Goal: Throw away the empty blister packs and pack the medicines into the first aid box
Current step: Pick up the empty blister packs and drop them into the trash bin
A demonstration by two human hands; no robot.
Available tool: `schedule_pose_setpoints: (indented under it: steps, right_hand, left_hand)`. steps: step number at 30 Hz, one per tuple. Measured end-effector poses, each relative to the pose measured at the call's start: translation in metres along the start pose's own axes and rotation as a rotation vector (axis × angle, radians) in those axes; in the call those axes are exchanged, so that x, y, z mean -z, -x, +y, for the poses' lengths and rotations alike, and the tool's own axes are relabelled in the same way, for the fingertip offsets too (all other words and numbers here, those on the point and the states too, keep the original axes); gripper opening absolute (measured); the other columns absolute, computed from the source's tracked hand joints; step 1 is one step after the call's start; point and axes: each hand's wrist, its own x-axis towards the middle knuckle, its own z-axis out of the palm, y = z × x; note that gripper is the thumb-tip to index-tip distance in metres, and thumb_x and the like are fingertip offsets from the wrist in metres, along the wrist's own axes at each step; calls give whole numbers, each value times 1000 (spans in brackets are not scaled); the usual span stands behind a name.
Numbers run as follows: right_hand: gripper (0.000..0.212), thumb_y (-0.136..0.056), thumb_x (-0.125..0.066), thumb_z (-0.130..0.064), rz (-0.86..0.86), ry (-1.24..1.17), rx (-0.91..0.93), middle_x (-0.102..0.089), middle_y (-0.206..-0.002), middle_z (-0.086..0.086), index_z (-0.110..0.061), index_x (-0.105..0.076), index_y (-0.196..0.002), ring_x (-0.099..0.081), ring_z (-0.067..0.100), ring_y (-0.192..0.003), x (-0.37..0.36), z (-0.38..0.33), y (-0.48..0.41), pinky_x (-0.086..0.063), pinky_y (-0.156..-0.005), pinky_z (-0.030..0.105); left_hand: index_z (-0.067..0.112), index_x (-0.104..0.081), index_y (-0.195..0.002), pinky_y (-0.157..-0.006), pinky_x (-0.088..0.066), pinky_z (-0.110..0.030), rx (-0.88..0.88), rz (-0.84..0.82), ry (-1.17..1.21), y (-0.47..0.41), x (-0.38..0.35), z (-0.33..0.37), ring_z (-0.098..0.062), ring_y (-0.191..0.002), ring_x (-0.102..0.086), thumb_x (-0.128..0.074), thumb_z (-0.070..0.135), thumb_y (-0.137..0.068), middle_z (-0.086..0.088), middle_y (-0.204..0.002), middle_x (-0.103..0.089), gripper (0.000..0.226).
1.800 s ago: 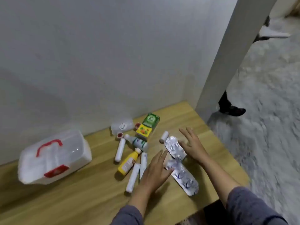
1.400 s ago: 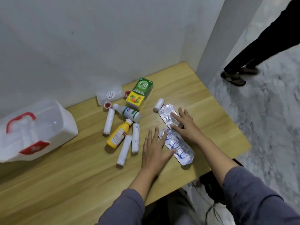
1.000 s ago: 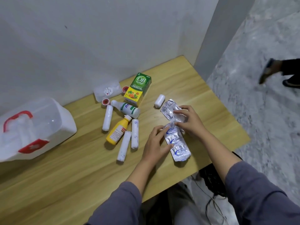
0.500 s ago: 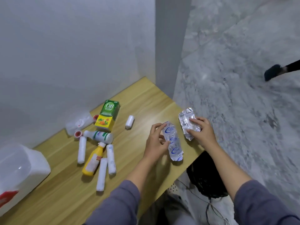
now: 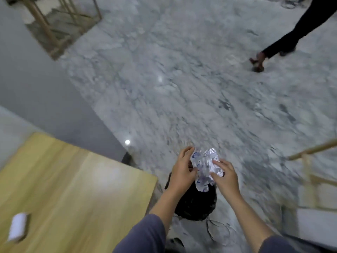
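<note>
My left hand [image 5: 182, 172] and my right hand [image 5: 225, 177] hold the silver blister packs [image 5: 205, 166] bunched together between them, off the table's right edge. Directly below the packs is a black bin [image 5: 196, 205] with a dark bag, standing on the floor. A small white bottle [image 5: 17, 228] lies on the wooden table [image 5: 73, 189] at the lower left. The first aid box and the other medicines are out of view.
Grey marble floor stretches ahead. Another person's leg in black [image 5: 284, 41] steps at the upper right. A wooden frame [image 5: 54, 21] stands at the upper left, another wooden rail [image 5: 310, 161] at the right. A grey wall [image 5: 36, 92] borders the table.
Both hands lifted the blister packs off the table, carried them right past the edge and brought them together over the black bin. My view swung right, away from the medicines.
</note>
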Motion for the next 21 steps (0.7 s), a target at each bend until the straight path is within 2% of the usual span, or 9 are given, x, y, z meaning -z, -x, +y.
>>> schedule_pose_setpoints:
  steps: [3,6,9,11,15,18,20,21]
  right_hand:
    - [41,-78,-64,4,-9,17,-98,-46,-133,6,-10,-62,-117,-46,15,-119,-14,49,-15,-36,-89,22]
    - [42,-78,-60,7,-24,33,-199,-47,-132,7,-5,-61,-118,-48,17,-117,-38,103,-27,-34,-89,21]
    - [43,-78,-59,7,-59,69,-252,-48,-132,6,-5,-61,-119,-52,22,-117,-66,147,-38,-35,-89,20]
    - [44,-78,-58,5,-106,117,-264,-47,-134,5,-7,-60,-120,-53,20,-113,-86,173,-43,-39,-90,21]
    - [44,-81,-57,0,-184,182,-249,-45,-137,2,-8,-57,-125,-52,12,-100,-114,207,-51,-44,-86,22]
    - [48,-83,-58,-4,-214,166,-260,-37,-147,4,-12,-53,-130,-51,17,-118,-124,217,-57,-44,-93,25]
    - [52,-85,-60,-8,-254,159,-270,-29,-153,3,-15,-47,-135,-45,18,-129,-125,214,-57,-39,-95,20]
    - [53,-87,-59,-11,-270,163,-271,-28,-153,1,-16,-44,-137,-41,18,-133,-123,210,-56,-34,-95,18]
  left_hand:
    - [17,-47,-140,-94,-52,-40,96,-62,13,-16,-41,-43,-19,-112,-61,-58,2,-83,14,-137,-40,59]
    - [16,-52,-135,-96,-51,-40,203,-76,28,-30,-73,-100,-20,-114,-61,-60,4,-84,19,-129,-42,53]
    - [11,-49,-138,-96,-51,-41,313,-93,-15,-40,-91,-156,-23,-116,-60,-60,0,-85,5,-141,-41,55]
    - [8,-47,-139,-93,-53,-42,359,-107,-13,-43,-100,-187,-25,-112,-61,-59,-4,-85,-3,-142,-40,56]
    - [9,-45,-139,-86,-53,-32,451,-137,-55,-46,-113,-230,-21,-98,-61,-59,-6,-86,0,-136,-41,57]
    - [9,-41,-143,-93,-44,-23,445,-189,-101,-45,-117,-243,-24,-117,-54,-61,1,-88,-7,-143,-39,59]
    - [10,-34,-148,-99,-34,-17,446,-244,-148,-44,-115,-242,-23,-134,-41,-60,9,-92,-8,-149,-34,61]
    - [10,-32,-149,-103,-31,-19,455,-258,-174,-44,-112,-237,-23,-139,-35,-58,12,-94,-8,-152,-31,61]
